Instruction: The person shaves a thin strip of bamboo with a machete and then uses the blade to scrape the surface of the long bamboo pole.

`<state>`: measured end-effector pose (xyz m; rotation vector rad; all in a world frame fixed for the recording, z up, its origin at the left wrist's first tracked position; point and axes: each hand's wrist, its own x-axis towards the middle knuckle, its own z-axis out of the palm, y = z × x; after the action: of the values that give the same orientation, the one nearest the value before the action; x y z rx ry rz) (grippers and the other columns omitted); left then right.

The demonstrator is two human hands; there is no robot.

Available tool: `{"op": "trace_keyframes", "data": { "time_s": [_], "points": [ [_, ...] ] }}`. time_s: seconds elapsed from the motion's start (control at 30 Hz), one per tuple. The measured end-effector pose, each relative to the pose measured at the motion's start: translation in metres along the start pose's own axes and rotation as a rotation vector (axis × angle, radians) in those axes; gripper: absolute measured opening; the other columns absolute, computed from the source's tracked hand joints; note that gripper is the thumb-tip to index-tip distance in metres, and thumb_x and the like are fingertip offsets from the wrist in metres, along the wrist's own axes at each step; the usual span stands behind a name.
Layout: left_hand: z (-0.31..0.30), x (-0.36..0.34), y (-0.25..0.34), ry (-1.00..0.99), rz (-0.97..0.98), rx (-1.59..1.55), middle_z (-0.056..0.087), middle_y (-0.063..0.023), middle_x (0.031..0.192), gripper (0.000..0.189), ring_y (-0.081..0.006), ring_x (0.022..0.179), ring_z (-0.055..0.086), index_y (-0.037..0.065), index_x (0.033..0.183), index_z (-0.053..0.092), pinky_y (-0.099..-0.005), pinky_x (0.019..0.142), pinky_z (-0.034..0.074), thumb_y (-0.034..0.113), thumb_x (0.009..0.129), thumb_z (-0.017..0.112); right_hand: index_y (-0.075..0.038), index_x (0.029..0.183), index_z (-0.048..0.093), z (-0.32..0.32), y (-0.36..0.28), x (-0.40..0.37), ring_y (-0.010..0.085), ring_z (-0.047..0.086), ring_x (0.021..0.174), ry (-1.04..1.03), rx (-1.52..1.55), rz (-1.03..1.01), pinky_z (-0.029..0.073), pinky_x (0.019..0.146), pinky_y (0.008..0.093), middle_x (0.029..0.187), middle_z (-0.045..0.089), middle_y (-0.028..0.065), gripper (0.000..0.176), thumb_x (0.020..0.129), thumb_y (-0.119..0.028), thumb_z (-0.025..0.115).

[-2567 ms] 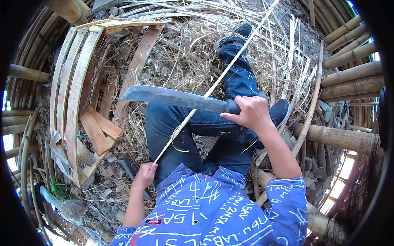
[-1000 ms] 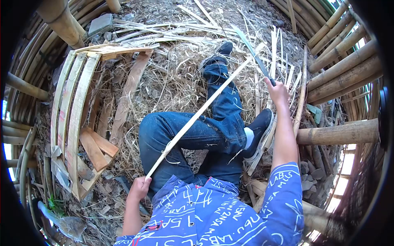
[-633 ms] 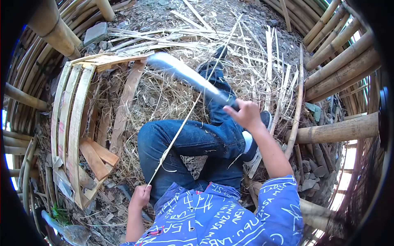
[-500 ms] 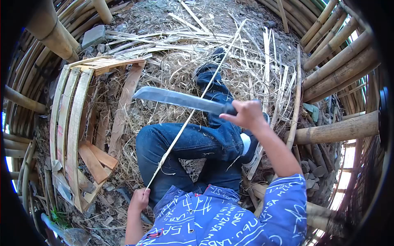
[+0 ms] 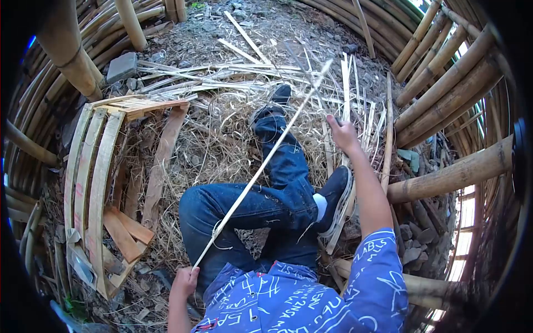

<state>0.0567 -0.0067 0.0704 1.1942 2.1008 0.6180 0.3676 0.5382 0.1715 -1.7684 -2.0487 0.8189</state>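
Observation:
My left hand (image 5: pixel 185 281) is closed round the lower end of a long, thin bamboo strip (image 5: pixel 252 181). The strip slants up and away to the right, crossing over my bent leg in jeans (image 5: pixel 244 202), with a thin curl of shaving hanging off its lower part. My right hand (image 5: pixel 343 135), arm stretched forward, grips the dark handle of a machete (image 5: pixel 332 119). Its blade is smeared by motion and points up and away to the left, overlapping the strip's far end in this view.
Pale shavings (image 5: pixel 222 119) cover the ground round my legs. A slatted wooden crate (image 5: pixel 102 177) stands at left, a grey block (image 5: pixel 121 67) behind it. Split bamboo strips (image 5: pixel 194 77) lie at the back. Thick bamboo poles (image 5: pixel 449 175) reach in from the right.
The machete has swung forward from lying across the view to pointing away from me, and my right hand moved forward with it. My left hand keeps the strip; the view has shifted slightly.

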Motion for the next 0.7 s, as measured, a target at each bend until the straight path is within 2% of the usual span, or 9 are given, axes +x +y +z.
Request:
{"op": "trace_keyframes", "data": {
  "time_s": [0.03, 0.1, 0.2, 0.27, 0.33, 0.4, 0.6, 0.67, 0.7],
  "points": [
    [0.002, 0.000, 0.000, 0.022, 0.018, -0.029, 0.051, -0.0244, 0.062, 0.047, -0.0418, 0.059, 0.052, -0.005, 0.068, 0.053, -0.0436, 0.055, 0.038, 0.033, 0.095, 0.049, -0.008, 0.058, 0.050, 0.012, -0.013, -0.012, 0.0115, 0.050, 0.040, -0.065, 0.123, 0.073, 0.040, 0.039, 0.0283, 0.049, 0.049, 0.0013, 0.067, 0.087, -0.069, 0.046],
    [-0.002, 0.000, 0.002, 0.002, 0.006, -0.012, 0.051, -0.0242, 0.062, 0.047, -0.0414, 0.059, 0.052, -0.005, 0.069, 0.053, -0.0435, 0.056, 0.039, 0.033, 0.095, 0.048, -0.007, 0.061, 0.050, 0.037, -0.019, -0.026, 0.0104, 0.048, 0.038, -0.164, 0.341, 0.078, 0.039, 0.037, 0.0248, 0.049, 0.049, 0.0011, 0.066, 0.088, -0.068, 0.047],
    [-0.007, 0.001, 0.010, -0.015, -0.028, -0.014, 0.051, -0.0235, 0.061, 0.047, -0.0408, 0.059, 0.052, -0.005, 0.070, 0.053, -0.0436, 0.057, 0.039, 0.033, 0.096, 0.048, -0.004, 0.062, 0.052, 0.062, -0.023, -0.047, 0.0118, 0.048, 0.037, -0.255, 0.595, 0.172, 0.038, 0.036, 0.0259, 0.050, 0.051, 0.0039, 0.067, 0.088, -0.065, 0.050],
    [-0.012, 0.003, 0.014, -0.011, -0.051, -0.026, 0.051, -0.0231, 0.061, 0.047, -0.0406, 0.059, 0.052, -0.006, 0.070, 0.053, -0.0438, 0.057, 0.039, 0.033, 0.096, 0.047, -0.004, 0.062, 0.052, 0.070, -0.028, -0.063, 0.0121, 0.048, 0.037, -0.221, 0.627, 0.174, 0.038, 0.036, 0.0259, 0.050, 0.051, 0.0041, 0.067, 0.088, -0.065, 0.050],
    [-0.016, 0.010, 0.013, -0.184, -0.196, -0.149, 0.051, -0.0235, 0.061, 0.048, -0.0414, 0.060, 0.052, -0.005, 0.070, 0.053, -0.0440, 0.057, 0.040, 0.034, 0.096, 0.046, -0.004, 0.062, 0.052, 0.080, -0.027, -0.079, 0.0123, 0.049, 0.037, -0.182, 0.660, 0.183, 0.038, 0.036, 0.0258, 0.050, 0.051, 0.0042, 0.067, 0.088, -0.065, 0.050],
    [-0.013, 0.009, 0.007, -0.175, -0.167, -0.135, 0.052, -0.0236, 0.062, 0.047, -0.0421, 0.060, 0.052, -0.005, 0.069, 0.053, -0.0439, 0.056, 0.039, 0.033, 0.096, 0.047, -0.004, 0.062, 0.052, 0.089, -0.020, -0.094, 0.0128, 0.049, 0.037, -0.152, 0.704, 0.167, 0.038, 0.036, 0.0261, 0.050, 0.051, 0.0041, 0.067, 0.088, -0.066, 0.051],
    [0.001, -0.008, 0.016, -0.045, -0.106, -0.107, 0.051, -0.0234, 0.060, 0.044, -0.0433, 0.060, 0.055, -0.002, 0.069, 0.051, -0.0461, 0.053, 0.039, 0.034, 0.095, 0.046, -0.005, 0.060, 0.051, 0.105, -0.010, -0.142, 0.0121, 0.049, 0.037, -0.134, 0.704, 0.123, 0.036, 0.036, 0.0254, 0.048, 0.050, 0.0038, 0.061, 0.092, -0.057, 0.051],
    [0.007, -0.014, 0.031, 0.075, -0.198, -0.141, 0.050, -0.0230, 0.058, 0.042, -0.0432, 0.060, 0.056, 0.000, 0.072, 0.050, -0.0468, 0.052, 0.038, 0.035, 0.096, 0.044, -0.006, 0.059, 0.050, 0.104, -0.012, -0.156, 0.0112, 0.049, 0.037, -0.145, 0.678, 0.111, 0.036, 0.037, 0.0255, 0.048, 0.050, 0.0028, 0.061, 0.092, -0.057, 0.051],
    [0.011, -0.016, 0.033, 0.111, -0.206, -0.150, 0.050, -0.0213, 0.057, 0.039, -0.0420, 0.056, 0.054, 0.000, 0.073, 0.049, -0.0447, 0.050, 0.038, 0.033, 0.095, 0.049, -0.005, 0.057, 0.050, 0.101, -0.015, -0.163, 0.0099, 0.048, 0.038, -0.145, 0.646, 0.085, 0.036, 0.037, 0.0256, 0.048, 0.050, 0.0016, 0.061, 0.092, -0.056, 0.053]
  ]
}}
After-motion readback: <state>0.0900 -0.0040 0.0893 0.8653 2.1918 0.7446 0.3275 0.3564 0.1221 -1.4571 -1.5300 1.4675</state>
